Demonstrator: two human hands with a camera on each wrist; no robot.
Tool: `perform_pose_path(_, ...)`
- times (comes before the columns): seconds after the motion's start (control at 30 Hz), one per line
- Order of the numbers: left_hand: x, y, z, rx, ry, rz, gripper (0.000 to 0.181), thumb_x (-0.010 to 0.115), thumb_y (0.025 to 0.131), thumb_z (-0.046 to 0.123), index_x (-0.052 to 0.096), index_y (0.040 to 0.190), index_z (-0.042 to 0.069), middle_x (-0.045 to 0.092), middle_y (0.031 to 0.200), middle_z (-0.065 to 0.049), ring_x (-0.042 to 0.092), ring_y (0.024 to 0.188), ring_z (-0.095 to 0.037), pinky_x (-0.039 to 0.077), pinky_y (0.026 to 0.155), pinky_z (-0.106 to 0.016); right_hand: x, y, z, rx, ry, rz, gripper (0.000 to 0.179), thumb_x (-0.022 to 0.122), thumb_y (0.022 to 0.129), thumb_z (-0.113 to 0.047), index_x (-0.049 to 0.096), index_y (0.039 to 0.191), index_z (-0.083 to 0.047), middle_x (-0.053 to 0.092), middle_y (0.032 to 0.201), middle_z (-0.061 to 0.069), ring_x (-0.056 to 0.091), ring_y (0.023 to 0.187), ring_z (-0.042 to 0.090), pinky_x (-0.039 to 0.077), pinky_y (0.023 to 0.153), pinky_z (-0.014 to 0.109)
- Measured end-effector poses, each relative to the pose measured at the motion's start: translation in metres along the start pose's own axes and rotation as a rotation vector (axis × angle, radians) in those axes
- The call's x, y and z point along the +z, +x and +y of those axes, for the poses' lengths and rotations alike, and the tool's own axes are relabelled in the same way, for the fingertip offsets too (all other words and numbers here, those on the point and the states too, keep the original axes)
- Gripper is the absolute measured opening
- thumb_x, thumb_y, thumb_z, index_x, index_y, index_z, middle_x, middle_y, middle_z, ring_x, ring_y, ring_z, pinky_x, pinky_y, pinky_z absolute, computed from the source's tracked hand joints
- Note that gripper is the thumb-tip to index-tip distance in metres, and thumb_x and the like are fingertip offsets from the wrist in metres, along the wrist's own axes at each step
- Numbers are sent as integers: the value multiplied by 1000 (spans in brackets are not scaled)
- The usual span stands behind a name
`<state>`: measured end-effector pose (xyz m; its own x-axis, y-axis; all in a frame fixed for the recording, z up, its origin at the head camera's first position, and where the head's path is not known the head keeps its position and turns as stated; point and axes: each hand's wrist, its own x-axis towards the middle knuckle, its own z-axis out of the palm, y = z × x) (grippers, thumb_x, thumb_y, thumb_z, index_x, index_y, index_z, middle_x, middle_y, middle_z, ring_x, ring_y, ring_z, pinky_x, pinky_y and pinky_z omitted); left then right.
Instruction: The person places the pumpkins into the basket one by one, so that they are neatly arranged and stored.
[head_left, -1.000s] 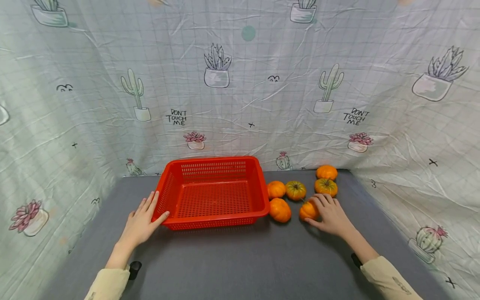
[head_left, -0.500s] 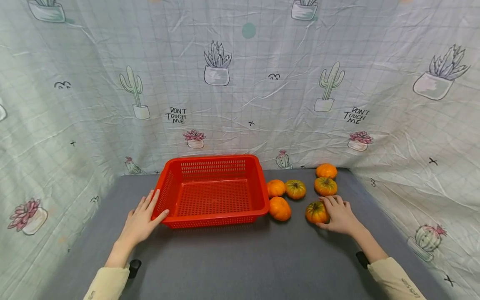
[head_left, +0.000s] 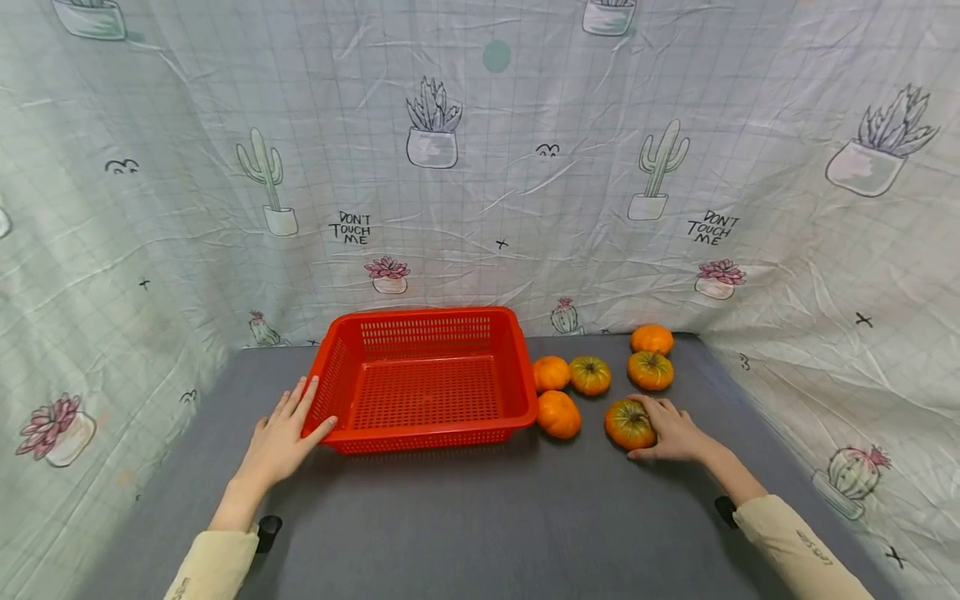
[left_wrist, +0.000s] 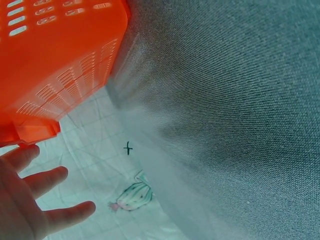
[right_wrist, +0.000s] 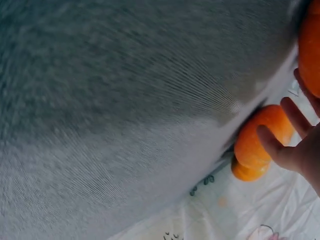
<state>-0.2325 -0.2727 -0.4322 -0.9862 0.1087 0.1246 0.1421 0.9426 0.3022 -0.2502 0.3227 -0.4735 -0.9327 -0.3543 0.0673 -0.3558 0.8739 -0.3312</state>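
A small ribbed pumpkin, orange with greenish streaks, sits on the grey cloth with its stem up. My right hand grips its right side, index finger behind and thumb in front. In the right wrist view an edge of this pumpkin shows at the fingertips. My left hand rests spread at the left side of a red perforated plastic basket, fingers at the rim and thumb at the front corner. Part of the basket's outer wall fills the upper left of the left wrist view.
Two orange pumpkins stand close against the basket's right side, with a greenish one beside them. Farther right, a streaked pumpkin and an orange one stand near the back edge. A patterned curtain encloses the table's back and sides.
The gripped pumpkin was tipped with its stem to the back left; it has turned stem up, shifting right, then slightly left with my right hand. My left hand has stayed at the basket.
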Motion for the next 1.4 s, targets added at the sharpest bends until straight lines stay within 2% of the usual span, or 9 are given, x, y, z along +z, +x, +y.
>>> perform_pose_path(0.27, 0, -1, -1, -6, -6, -11, 81, 38, 85, 59, 3, 145, 17, 10, 149, -18, 17, 130, -46, 18, 90, -68, 9, 4, 1, 12, -2, 19, 88, 65, 64, -62, 38, 131, -12, 49, 126, 13, 38, 115, 33, 31, 83, 58)
perform_pose_path(0.5, 1, -2, 0, -8, -7, 5, 83, 40, 85, 57, 6, 145, 11, 12, 149, -17, 19, 131, -44, 19, 91, -68, 9, 3, 2, -14, -33, 65, 87, 66, 64, -62, 42, 128, -9, 51, 123, 11, 41, 109, 32, 33, 78, 54)
perform_pose_path(0.73, 0, 0, 0, -26, 22, 7, 86, 38, 83, 62, 11, 144, 7, 14, 149, -16, 24, 127, -44, 21, 91, -69, 8, 2, 3, 31, -63, 66, 86, 61, 66, -65, 41, 130, -11, 49, 125, 11, 40, 109, 32, 33, 79, 53)
perform_pose_path(0.9, 0, 2, 1, -25, 67, 19, 85, 41, 83, 59, 16, 143, 5, 17, 148, -17, 31, 119, -44, 28, 88, -66, 5, 2, 1, 29, -71, 71, 87, 61, 67, -65, 39, 131, -10, 48, 126, 11, 40, 108, 31, 33, 79, 53)
perform_pose_path(1.13, 1, 9, 5, 18, 132, 83, 80, 47, 83, 53, 24, 140, 0, 24, 145, -18, 39, 106, -40, 35, 79, -56, 0, 4, -7, -2, -63, 113, 85, 65, 67, -60, 39, 131, -10, 47, 126, 11, 38, 112, 31, 33, 79, 55)
perform_pose_path(1.4, 3, 7, 3, 65, 158, 104, 78, 49, 84, 47, 25, 138, -4, 26, 143, -21, 39, 102, -40, 37, 74, -53, -5, 5, -16, -36, -51, 156, 82, 65, 66, -60, 39, 129, -14, 43, 123, 9, 36, 112, 29, 34, 79, 56)
